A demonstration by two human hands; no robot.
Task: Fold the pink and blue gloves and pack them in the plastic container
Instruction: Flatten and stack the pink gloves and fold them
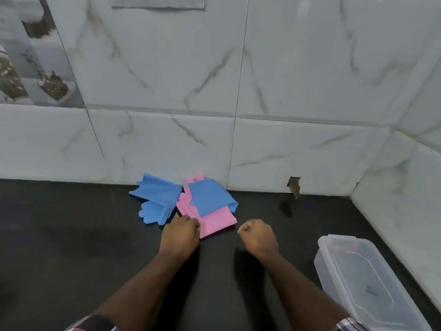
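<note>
While the plastic container (365,280) sits at the right on the dark tabletop (71,235), well apart from the gloves, its clear lid is on and nothing of the gloves shows inside; what shows through the lid is too faint to tell. Its long axis runs from the near right edge back toward the wall. Against the foot of the marble-tiled wall (214,80) lie the gloves. One blue glove (156,200) lies to the left, its cuff fanned toward the wall and its fingers pointing toward the person. Just beside it, touching, the pink gloves (214,223) lie stacked, cuff end toward the person and to the right, pink fingertips poking out toward the wall. A second blue glove (211,198) lies on top of the pink ones, covering their middle. The left hand (180,231) rests at the near left edge of the pink stack, fingers curled onto it and pinching its edge. The right hand (259,236) hovers near the pink cuff, curled into a fist and holding nothing.
</note>
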